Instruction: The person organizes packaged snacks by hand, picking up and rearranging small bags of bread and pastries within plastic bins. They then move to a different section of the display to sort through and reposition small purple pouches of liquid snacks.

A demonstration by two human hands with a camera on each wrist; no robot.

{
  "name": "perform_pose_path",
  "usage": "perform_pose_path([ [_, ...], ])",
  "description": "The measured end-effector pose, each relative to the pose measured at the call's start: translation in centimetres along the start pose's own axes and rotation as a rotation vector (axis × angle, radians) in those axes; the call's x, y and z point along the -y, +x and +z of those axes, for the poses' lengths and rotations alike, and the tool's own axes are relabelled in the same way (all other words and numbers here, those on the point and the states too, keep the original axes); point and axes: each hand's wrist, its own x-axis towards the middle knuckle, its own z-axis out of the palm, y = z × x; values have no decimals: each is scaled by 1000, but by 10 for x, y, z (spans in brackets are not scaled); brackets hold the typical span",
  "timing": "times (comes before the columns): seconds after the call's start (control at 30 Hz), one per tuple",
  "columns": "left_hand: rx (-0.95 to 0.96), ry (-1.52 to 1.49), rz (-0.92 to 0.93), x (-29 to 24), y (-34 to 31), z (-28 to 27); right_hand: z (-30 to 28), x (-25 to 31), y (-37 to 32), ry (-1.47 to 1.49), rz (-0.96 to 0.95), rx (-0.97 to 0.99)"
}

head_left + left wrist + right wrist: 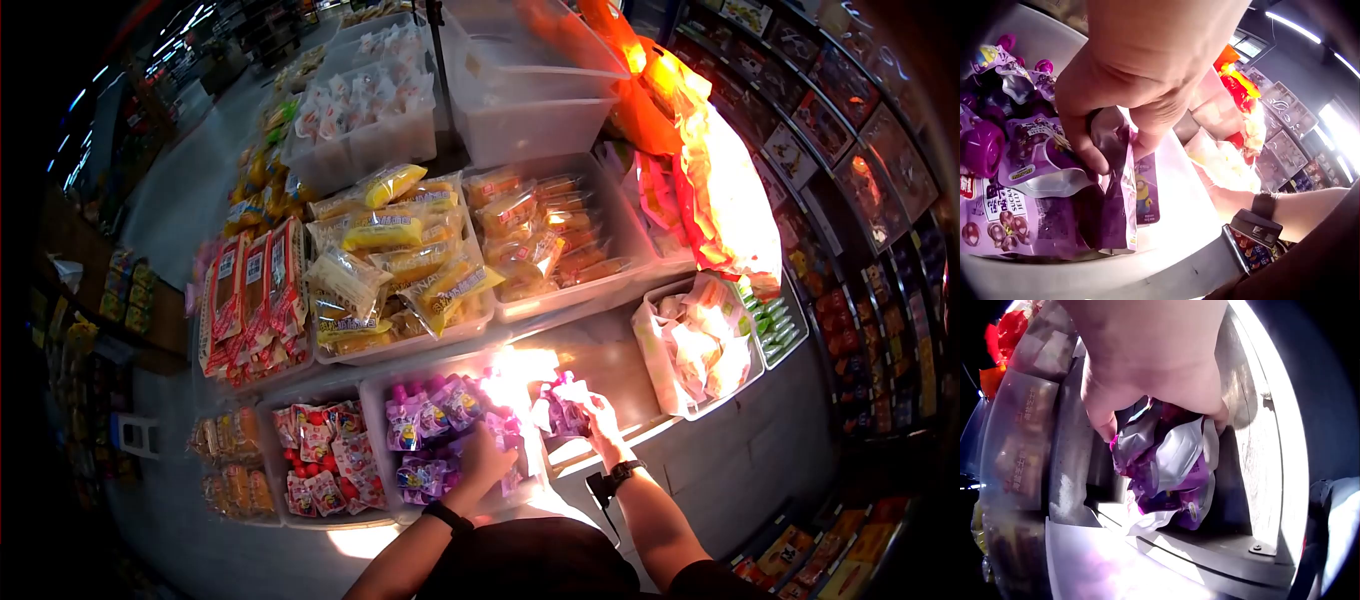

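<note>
In the head view my left hand reaches into a white bin of purple jelly pouches. The left wrist view shows its thumb and fingers pinching one purple pouch beside the bin's wall, among other pouches with magenta caps. My right hand is just right of that bin. Seen from the right wrist, its fingers grip a bunch of purple and silver jelly pouches from above, over a wooden shelf section. The palm hides the upper part of the bunch.
Left of the purple pouches is a bin of red and pink pouches. Behind stand bins of yellow packaged cakes and brown wrapped snacks. A bin of light-wrapped packs stands at right, below an orange-red bag.
</note>
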Motion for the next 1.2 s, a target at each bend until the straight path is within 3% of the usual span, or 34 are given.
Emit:
perform_pose_path([
  [0.1,58,-72,-20,1,0,-7,-2,-3,0,-183,-276,-316],
  [0.17,65,-122,58,14,0,-10,20,26,-23,-320,-305,-418],
  [0.2,81,-135,56,13,-2,-23,41,53,-51,-150,-244,-315],
  [0.33,161,-285,96,9,-4,-76,56,58,-78,-187,-310,196],
  [0.43,273,-519,230,-21,-11,-94,91,74,-119,-106,12,643],
  [0.53,310,-682,240,-39,-17,-78,108,81,-132,-239,135,707],
  [0.6,231,-775,300,-10,-6,-40,102,63,-118,0,217,673],
  [0.7,194,-570,392,13,-2,-61,78,77,-108,100,291,581],
  [0.73,176,-427,444,17,-3,-83,67,78,-102,63,203,493],
  [0.83,130,-318,242,41,-21,-117,17,68,-63,-228,-26,199],
  [0.97,140,265,330,92,-37,-116,-27,43,-28,-526,-247,-99],
  [1.03,192,471,281,101,-44,-106,-29,26,-20,-922,-579,-314],
  [1.07,206,583,243,99,-49,-103,-17,28,-25,-1222,-903,-476],
  [1.1,220,695,205,98,-54,-99,-3,29,-28,-1132,-1049,-418],
  [1.2,125,761,239,96,-57,-89,80,66,-92,-879,-504,138],
])
